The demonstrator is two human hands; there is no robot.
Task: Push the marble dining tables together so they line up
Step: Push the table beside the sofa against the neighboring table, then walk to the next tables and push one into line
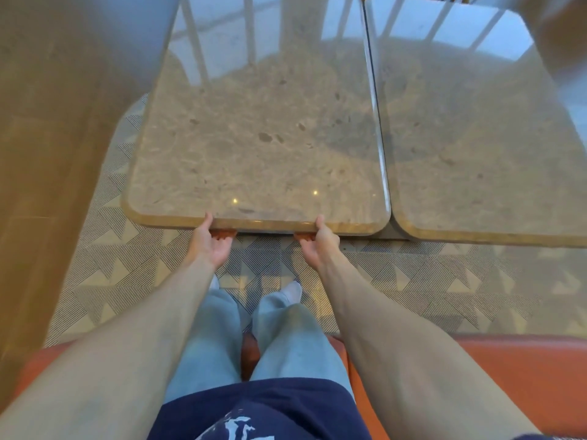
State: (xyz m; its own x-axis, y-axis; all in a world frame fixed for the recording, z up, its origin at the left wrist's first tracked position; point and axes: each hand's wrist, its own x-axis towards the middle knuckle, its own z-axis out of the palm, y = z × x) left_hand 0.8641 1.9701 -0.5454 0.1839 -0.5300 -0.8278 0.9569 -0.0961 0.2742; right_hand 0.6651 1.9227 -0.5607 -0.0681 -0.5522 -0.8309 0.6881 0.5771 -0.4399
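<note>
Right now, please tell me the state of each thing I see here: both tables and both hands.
Left table: gripped at its near edge, side by side with the other; near edge sits farther away than the right table's.
Right table: untouched, a thin seam between the tops.
Left hand: thumb on top, fingers curled under the edge.
Right hand: same grip.

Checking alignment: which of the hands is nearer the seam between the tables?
Right. The right hand grips the near edge closer to the seam; the left hand grips farther left.
</note>
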